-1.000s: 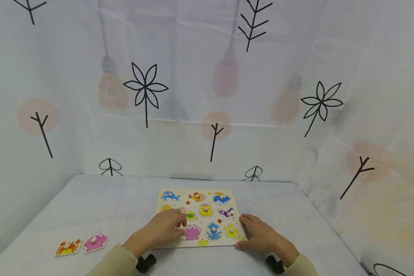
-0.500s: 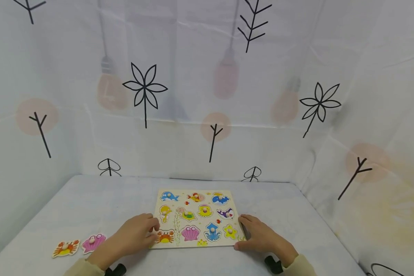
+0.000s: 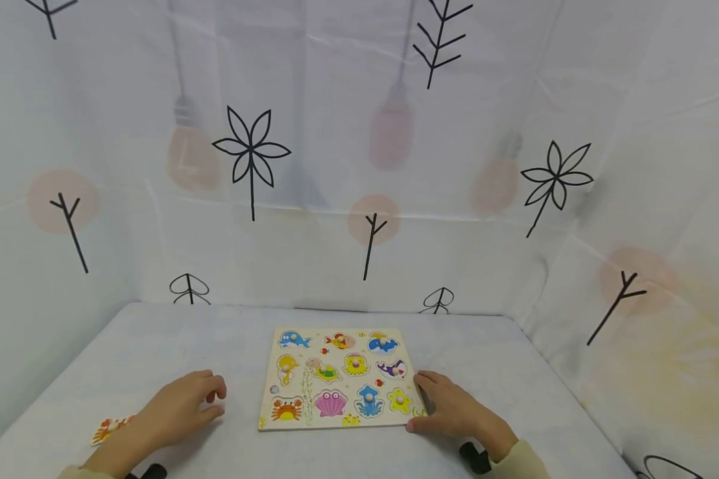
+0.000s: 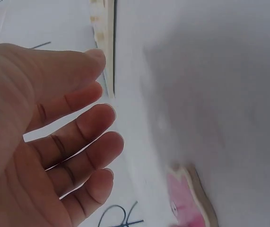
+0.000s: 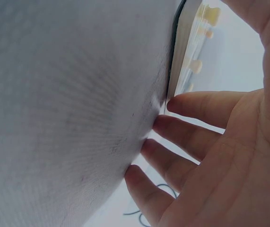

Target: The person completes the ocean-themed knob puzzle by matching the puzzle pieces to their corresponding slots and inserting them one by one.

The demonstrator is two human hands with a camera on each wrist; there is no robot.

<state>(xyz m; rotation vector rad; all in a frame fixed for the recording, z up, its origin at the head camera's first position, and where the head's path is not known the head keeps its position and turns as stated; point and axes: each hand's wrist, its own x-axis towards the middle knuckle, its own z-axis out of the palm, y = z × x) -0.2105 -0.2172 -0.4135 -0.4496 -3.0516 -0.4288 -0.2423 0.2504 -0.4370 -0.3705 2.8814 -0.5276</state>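
My left hand [image 3: 182,409] hovers over the table left of the puzzle board, fingers loosely curved and holding nothing. In the head view it hides the loose pink shell piece [image 4: 187,201], which the left wrist view shows on the table below the fingers. A loose orange crab piece [image 3: 104,429] is partly covered by my left wrist. The wooden knob puzzle board [image 3: 350,420] lies flat with sea-animal pictures. At its right edge, my right hand [image 3: 455,409] rests with fairly straight fingers, the fingertips [image 5: 163,123] on the tabletop and the index finger touching the board's side.
Several knobbed pieces sit in the board, among them a blue squid [image 3: 369,402] and a yellow starfish [image 3: 400,400]. The crab picture [image 3: 287,409] and shell picture [image 3: 331,404] on the board show no knobs. A printed cloth [image 3: 311,253] hangs behind the pale table [image 3: 227,339].
My left hand has moved left, from above the board to over the loose pieces, uncovering the board's left side and covering the pink shell piece. The right hand has stayed at the board's edge.
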